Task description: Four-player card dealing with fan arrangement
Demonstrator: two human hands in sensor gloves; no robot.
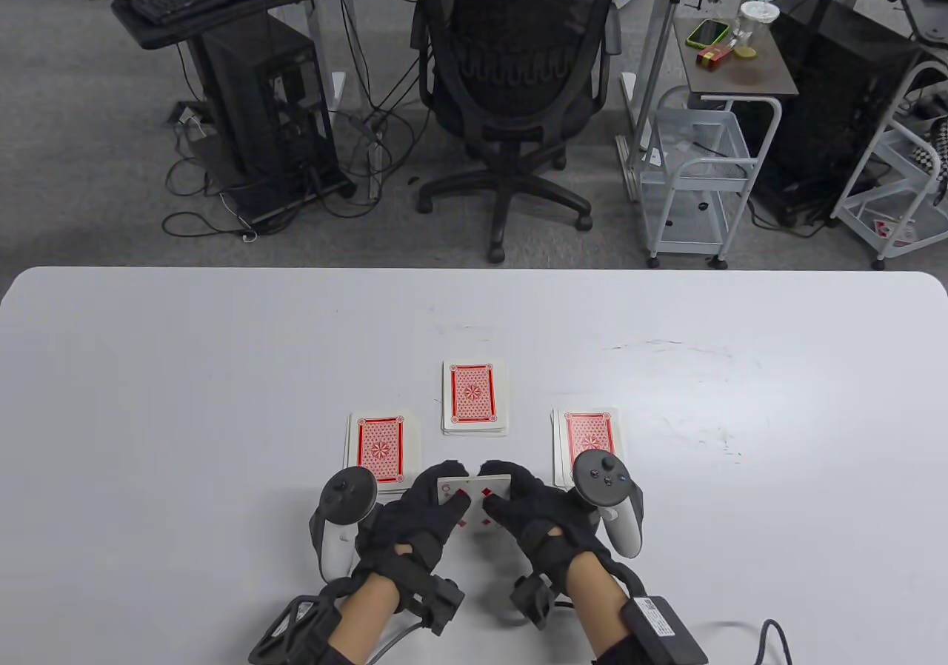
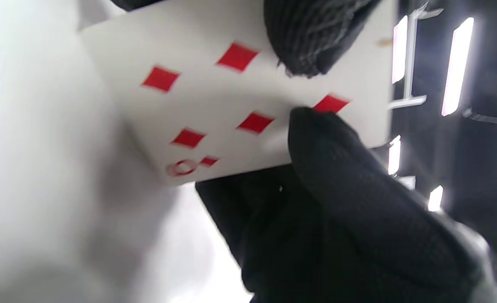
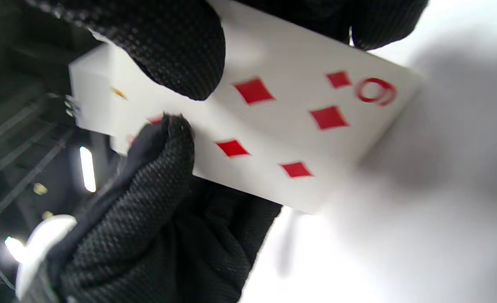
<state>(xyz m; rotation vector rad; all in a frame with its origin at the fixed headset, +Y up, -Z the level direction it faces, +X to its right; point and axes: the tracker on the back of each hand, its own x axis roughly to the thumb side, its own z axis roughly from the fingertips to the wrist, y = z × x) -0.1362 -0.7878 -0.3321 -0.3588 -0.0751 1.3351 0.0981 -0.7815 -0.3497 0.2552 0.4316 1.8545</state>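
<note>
Black-gloved fingers (image 1: 453,506), both hands gripping cards (image 1: 474,489)

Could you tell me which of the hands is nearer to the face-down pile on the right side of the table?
Right. The right hand sits just beside the right pile, its tracker overlapping the pile's near edge in the table view. The left hand is farther off, across the held cards.

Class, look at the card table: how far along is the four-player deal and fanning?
Done: three face-down piles, left pile, middle pile, right pile. In hand: the left hand and right hand hold a face-up diamonds packet. Left: no fan shows yet.
</note>
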